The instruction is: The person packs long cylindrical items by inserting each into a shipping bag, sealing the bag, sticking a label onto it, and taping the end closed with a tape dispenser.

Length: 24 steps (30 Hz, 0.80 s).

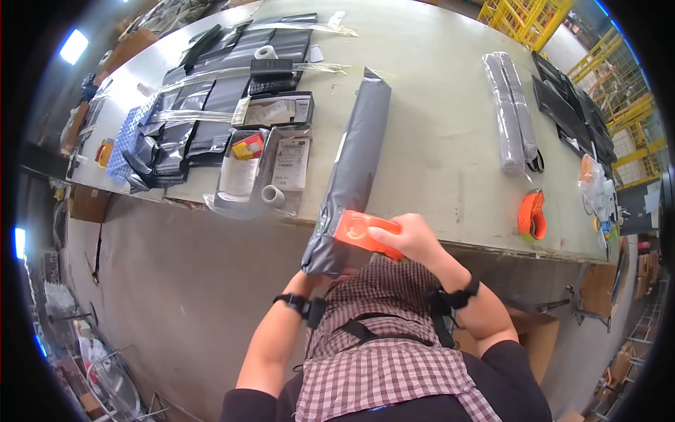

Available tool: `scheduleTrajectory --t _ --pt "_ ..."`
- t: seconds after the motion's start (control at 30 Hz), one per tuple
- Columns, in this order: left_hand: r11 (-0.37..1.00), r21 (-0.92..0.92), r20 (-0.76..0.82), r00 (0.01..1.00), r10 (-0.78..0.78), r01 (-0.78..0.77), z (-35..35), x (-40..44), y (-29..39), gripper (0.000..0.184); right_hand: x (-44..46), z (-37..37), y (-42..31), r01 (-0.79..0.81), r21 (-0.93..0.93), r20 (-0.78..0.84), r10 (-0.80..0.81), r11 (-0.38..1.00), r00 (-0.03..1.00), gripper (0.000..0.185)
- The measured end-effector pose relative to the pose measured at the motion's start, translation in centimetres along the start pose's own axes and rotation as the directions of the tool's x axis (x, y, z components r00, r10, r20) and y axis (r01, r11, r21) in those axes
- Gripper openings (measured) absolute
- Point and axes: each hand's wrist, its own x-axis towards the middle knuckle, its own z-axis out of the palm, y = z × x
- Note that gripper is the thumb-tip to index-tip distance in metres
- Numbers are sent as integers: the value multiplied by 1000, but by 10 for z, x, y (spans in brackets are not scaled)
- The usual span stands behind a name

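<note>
A long package wrapped in grey plastic (357,151) lies across the table, its near end jutting past the front edge. My right hand (411,239) is closed around an orange tape dispenser (356,231), which is up against the package near that end. Below the near end, my left hand (302,283) holds the package from underneath. Most of its fingers are hidden behind the plastic.
On the table (436,133), several black plastic packages (204,88) lie left, near open boxes with labels (290,165) and a small white roll (273,195). To the right are grey wrapped rolls (510,112), another orange tape dispenser (532,214) and black plastic bags (573,105).
</note>
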Motion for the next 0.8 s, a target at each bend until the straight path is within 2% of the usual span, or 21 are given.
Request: scheduleTrajectory --t 0.03,0.07,0.1,0.13,0.17,0.2,0.27,0.3,0.33,0.37,0.4,0.47,0.5,0.53,0.6,0.67,0.7,0.73,0.77,0.8 --pt "996 -75 -134 990 46 -57 -46 -5 -13 70 9 7 2 31 -80 -4 -32 996 999 47" --pt "988 -49 -219 967 132 -146 -74 -16 -12 69 20 14 2 62 -156 -14 -65 986 998 48" --pt "909 243 -172 907 385 -340 -44 -51 12 72 30 20 3 98 -159 -51 -107 982 993 48" --pt "675 568 -108 770 628 -471 -14 -86 37 76 33 30 5 121 -161 -77 -134 980 988 49" --pt "389 786 -40 588 808 -481 17 -121 61 79 29 40 8 140 -167 -91 -157 976 983 49" --pt "113 965 1 435 901 -236 51 -131 61 85 25 43 8 146 -164 -75 -159 976 984 48" --pt "279 936 -91 615 783 -217 53 -122 77 77 22 38 -3 175 -168 -72 -189 970 979 46" --pt "323 927 -108 685 721 -194 49 -120 89 74 -12 25 2 229 -3 -31 -229 973 973 42" --pt "364 916 -117 756 644 -168 42 -123 100 71 -33 9 9 283 -105 -25 -287 953 958 39" --pt "409 903 -130 823 553 -132 37 -126 103 68 -58 -16 -1 102 -95 67 -96 990 993 40" --pt "403 899 -81 838 540 -173 36 -125 103 65 -77 -28 19 63 -82 19 -61 995 998 41" --pt "382 890 25 862 507 -250 36 -125 98 61 -85 -36 42 -122 -104 3 123 987 992 43" --pt "404 871 58 874 482 -280 44 -126 94 59 -77 -36 51 -176 -164 18 181 971 983 45" --pt "398 863 90 869 486 -312 51 -121 86 65 -68 -36 63 -226 -219 27 237 949 971 47" --pt "317 894 105 834 542 -318 65 -124 82 61 -31 -13 83 -217 -300 -23 220 929 975 54" --pt "508 791 162 917 364 -341 64 -121 90 57 -4 17 109 -230 -607 -163 164 761 973 54" --pt "598 734 197 944 266 -322 56 -122 92 56 -6 22 134 -257 -626 -223 146 737 964 55" --pt "617 689 269 925 269 -380 47 -120 92 54 -18 20 156 -285 -643 -289 119 711 950 55" --pt "632 629 344 891 296 -453 40 -107 92 53 -42 3 169 -205 -568 -376 -29 797 926 54" --pt "658 556 407 856 318 -508 35 -93 85 52 -67 -25 159 -281 -378 -319 161 882 934 50"
